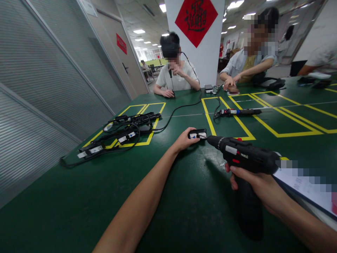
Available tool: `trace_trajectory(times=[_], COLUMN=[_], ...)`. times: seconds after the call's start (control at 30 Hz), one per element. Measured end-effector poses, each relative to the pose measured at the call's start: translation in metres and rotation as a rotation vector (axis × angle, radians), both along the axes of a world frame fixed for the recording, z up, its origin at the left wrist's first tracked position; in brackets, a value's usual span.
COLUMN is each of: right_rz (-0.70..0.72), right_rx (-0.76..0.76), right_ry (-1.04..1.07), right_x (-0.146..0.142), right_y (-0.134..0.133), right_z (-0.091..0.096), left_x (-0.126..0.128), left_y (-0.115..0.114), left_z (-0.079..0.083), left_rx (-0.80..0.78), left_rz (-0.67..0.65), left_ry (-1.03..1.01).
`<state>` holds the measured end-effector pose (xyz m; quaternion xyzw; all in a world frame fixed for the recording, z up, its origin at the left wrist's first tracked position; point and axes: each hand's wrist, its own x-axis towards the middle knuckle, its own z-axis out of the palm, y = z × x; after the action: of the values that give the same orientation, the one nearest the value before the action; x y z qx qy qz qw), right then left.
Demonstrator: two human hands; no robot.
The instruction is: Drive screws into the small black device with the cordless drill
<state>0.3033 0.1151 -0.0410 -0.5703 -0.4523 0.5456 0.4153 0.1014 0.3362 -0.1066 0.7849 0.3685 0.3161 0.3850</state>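
My right hand [252, 181] is wrapped round the grip of a black cordless drill [244, 153] with red buttons. Its chuck points left, and a thin bit reaches toward a small black box-shaped device [198, 132] with a whitish face. Whether the bit touches that device I cannot tell. Out in front, my left hand [185, 140] pinches the device by its left end against the green table. The drill's body hangs above the tabletop, its battery end toward me.
Left lie power adapters with tangled black cables [131, 130] on yellow-taped rectangles. A black electric screwdriver [238, 112] lies beyond the drill. Papers [302, 181] sit at right. Across the green table [79, 203] are a person [176, 70] holding a screwdriver and another person [250, 65].
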Motion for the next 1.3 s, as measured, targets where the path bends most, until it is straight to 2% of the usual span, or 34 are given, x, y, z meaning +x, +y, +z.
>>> trace_trajectory(times=[0.2, 0.43, 1.03, 1.3], right_rz=[0.017, 0.040, 0.047, 0.068], right_rx=[0.056, 0.018, 0.032, 0.069], right_ry=[-0.053, -0.212, -0.225, -0.316], right_x=[0.0000, -0.0013, -0.0003, -0.0002], right_y=[-0.0002, 0.0002, 0.0004, 0.0012], right_z=[-0.0004, 0.0013, -0.0013, -0.0001], left_x=[0.0006, 0.0011, 0.0005, 0.0023], left_y=[0.0027, 0.0037, 0.0035, 0.0034], left_z=[-0.0028, -0.0050, -0.0033, -0.0046], left_rx=[0.006, 0.008, 0.025, 0.036], left_rz=[0.013, 0.016, 0.003, 0.018], left_ry=[0.018, 0.012, 0.013, 0.023])
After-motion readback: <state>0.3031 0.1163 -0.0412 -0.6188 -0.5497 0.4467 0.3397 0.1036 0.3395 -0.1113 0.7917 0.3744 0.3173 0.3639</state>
